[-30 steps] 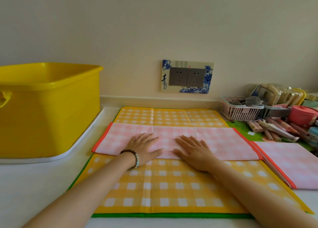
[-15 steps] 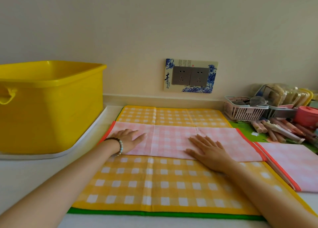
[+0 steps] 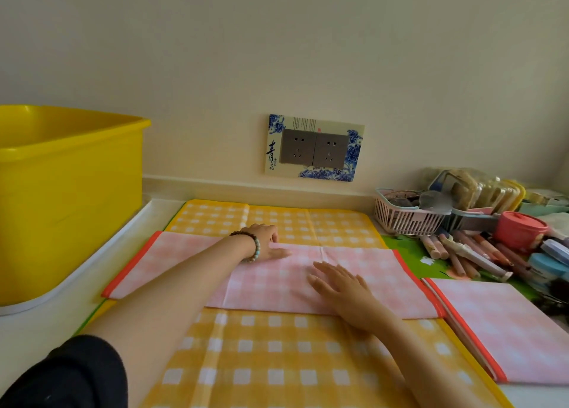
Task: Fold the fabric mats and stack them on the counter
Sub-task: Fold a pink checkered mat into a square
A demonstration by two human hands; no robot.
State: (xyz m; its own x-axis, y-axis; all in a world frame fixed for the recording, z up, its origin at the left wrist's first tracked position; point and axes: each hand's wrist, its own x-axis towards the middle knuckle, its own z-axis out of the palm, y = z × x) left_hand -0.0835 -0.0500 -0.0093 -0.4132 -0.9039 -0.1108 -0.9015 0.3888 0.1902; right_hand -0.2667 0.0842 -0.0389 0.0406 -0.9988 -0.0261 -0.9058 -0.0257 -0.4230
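Counter (image 3: 46,340): pink mat (image 3: 378,272) under hands (image 3: 261,242) (image 3: 345,290)

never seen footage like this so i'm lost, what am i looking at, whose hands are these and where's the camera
There is no machine here. A person wears one wide-angle camera on the head, looking forward and down, so both arms enter from the bottom of the picture. On the counter lies a yellow checked mat, and on it a pink checked mat folded into a long strip. The right hand lies flat on the strip. The left hand, with the bracelet, is at the strip's far edge; whether it grips the edge is unclear. Another folded pink mat lies to the right, a yellow tub stands to the left, and a basket and pens sit at the back right.
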